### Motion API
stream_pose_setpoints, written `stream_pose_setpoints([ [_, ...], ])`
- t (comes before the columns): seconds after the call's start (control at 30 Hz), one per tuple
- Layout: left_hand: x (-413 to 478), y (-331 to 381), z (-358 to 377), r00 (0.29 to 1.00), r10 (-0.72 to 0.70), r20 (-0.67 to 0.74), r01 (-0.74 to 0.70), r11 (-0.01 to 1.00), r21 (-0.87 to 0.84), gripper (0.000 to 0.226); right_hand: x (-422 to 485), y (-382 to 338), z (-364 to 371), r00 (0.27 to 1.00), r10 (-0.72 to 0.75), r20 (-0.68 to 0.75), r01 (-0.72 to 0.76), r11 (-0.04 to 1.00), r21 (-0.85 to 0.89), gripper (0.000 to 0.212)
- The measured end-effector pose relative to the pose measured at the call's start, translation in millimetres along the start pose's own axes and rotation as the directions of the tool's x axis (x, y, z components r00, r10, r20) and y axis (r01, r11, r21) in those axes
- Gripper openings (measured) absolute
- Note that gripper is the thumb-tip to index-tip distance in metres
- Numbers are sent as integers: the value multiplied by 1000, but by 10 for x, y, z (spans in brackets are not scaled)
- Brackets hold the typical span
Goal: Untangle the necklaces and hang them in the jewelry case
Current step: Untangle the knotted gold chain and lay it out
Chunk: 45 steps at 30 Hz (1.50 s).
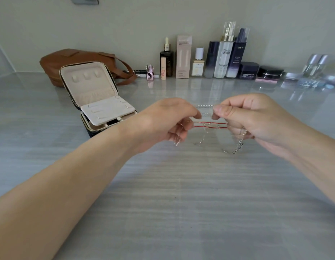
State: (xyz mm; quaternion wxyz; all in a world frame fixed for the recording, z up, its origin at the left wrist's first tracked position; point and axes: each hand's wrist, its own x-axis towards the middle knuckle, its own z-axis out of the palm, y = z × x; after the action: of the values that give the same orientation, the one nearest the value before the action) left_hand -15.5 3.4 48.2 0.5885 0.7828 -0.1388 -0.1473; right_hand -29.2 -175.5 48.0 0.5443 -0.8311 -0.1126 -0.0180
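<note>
- Glossy grey counter [181, 194], streaked with paler bands, ran back to a plain grey-green wall [163, 15].
- The left hand [168, 119] hovered above the counter's middle. Its fingers were curled inward and its fingertips [197, 115] pinched one end of the tangled necklaces [206, 119].
- The right hand [256, 117] faced it close by. Its thumb and forefinger were pressed together on the top strand, and the lower fingers were curled round the rest of the bundle.
- The necklaces were stretched between both hands, clear of the counter.
- A beaded silver chain [203, 106] ran across the top in two lines, with a taut red cord [210, 122] doubled below it.
- A hair-thin gold chain [203, 136] crossed the red cord and sagged in a loose loop.
- A heavier silver link chain [239, 145] dangled from under the right hand.
- The jewelry case [87, 85] stood open toward the far left corner, well apart from the hands. It had a dark shell, a metal zipper and a cream velvety lining, with three small tabs in the lid and a padded panel over the base.
- A tan leather bag [74, 59] lay just behind it.
- Cosmetics lined the far edge, among them a dark serum bottle [166, 62], a pink carton [183, 57], a tall navy pump bottle [238, 53], a squat dark jar [248, 70] and a black compact [270, 72].
</note>
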Motion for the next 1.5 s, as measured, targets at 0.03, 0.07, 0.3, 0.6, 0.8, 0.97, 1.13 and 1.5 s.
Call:
stream_pose_setpoints([
  [0.03, 2, -6, 0, 1000, 19, -2, -19, 999, 26, 10, 1, 1, -3, 1000, 1, 2, -1, 1000, 3, 20],
  [0.07, 8, -16, 5, 999, 40, -4, -39, 997, 69, 11, 4, 3, -6, 1000, 1, 6, -1, 1000, 7, 21],
  [0.3, 27, -96, 63, 991, 124, -45, -114, 976, 187, 16, -17, -24, 6, 995, 2, 104, -14, 993, 115, 26],
  [0.6, -1, -108, 139, 971, 230, -63, -199, 928, 316, 23, -30, -24, 19, 990, 11, 140, -41, 976, 213, 21],
  [0.8, -45, 17, 96, 969, 230, -87, -206, 951, 230, 23, -25, -21, 19, 992, 33, 118, -59, 972, 226, 22],
  [0.97, -80, 1, 130, 980, 196, 30, -198, 964, 178, 4, -37, -45, 20, 994, 44, 103, -66, 973, 219, 21],
  [1.13, -36, -37, 105, 980, 199, 14, -198, 965, 175, 6, -31, -54, 7, 994, 55, 91, -73, 974, 213, 24],
  [1.5, -36, -15, 17, 987, 159, -25, -149, 961, 235, 3, -9, -40, -62, 994, 48, 99, -68, 977, 204, 31],
])
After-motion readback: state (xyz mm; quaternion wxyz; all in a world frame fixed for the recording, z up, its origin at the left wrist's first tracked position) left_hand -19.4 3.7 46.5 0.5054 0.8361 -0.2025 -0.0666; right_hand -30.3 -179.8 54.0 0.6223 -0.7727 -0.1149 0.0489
